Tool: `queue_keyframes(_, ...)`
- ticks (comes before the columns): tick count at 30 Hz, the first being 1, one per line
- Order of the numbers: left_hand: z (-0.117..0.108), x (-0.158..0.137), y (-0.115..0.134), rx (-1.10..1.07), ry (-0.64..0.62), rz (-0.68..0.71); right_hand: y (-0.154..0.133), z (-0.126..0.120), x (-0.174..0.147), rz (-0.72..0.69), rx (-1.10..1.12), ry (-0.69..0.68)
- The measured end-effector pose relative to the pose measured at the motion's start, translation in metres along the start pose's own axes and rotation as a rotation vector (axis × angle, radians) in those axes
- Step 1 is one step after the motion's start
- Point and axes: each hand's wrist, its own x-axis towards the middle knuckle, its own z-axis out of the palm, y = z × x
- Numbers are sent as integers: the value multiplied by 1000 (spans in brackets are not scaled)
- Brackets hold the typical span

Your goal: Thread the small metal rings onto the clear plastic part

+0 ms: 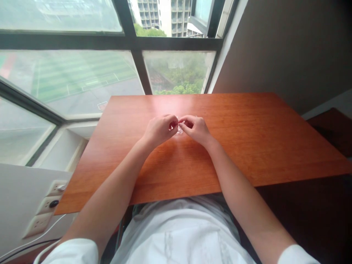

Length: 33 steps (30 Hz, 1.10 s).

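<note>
My left hand and my right hand meet over the far middle part of the brown wooden table. Thumb and forefinger are pinched together on each hand, and the two sets of fingertips almost touch. Whatever lies between the fingertips is too small to make out. Just below them is a small, clear, shiny object, partly hidden by the fingers; its kind cannot be told. It appears to be at the tabletop.
Large windows with dark frames stand beyond the table's far edge. A grey wall is at the right. Wall sockets with plugs and cables are at the lower left, beside the table's left edge.
</note>
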Motion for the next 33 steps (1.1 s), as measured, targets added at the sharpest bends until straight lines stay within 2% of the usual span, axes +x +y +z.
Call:
queue_keyframes(5,-6,0,-1,21,-44,1,3,-2,2,45,-53,31)
queue_keyframes(11,-21,-2,0,114,-223,20,8,-1,2,61,-75,78)
queue_keyframes(18,-22,-3,-6,165,-209,-57,7,1,2,64,-173,50)
queue_keyframes(22,-17,-1,-19,79,-126,-98,10,-4,2,97,-245,50)
queue_keyframes(27,2,1,-50,-168,49,-186,23,-19,2,299,-429,135)
queue_keyframes(30,12,0,-64,-262,-32,-232,30,-24,0,383,-560,160)
queue_keyframes(33,11,-2,-64,-258,-137,-206,33,-23,-2,384,-651,141)
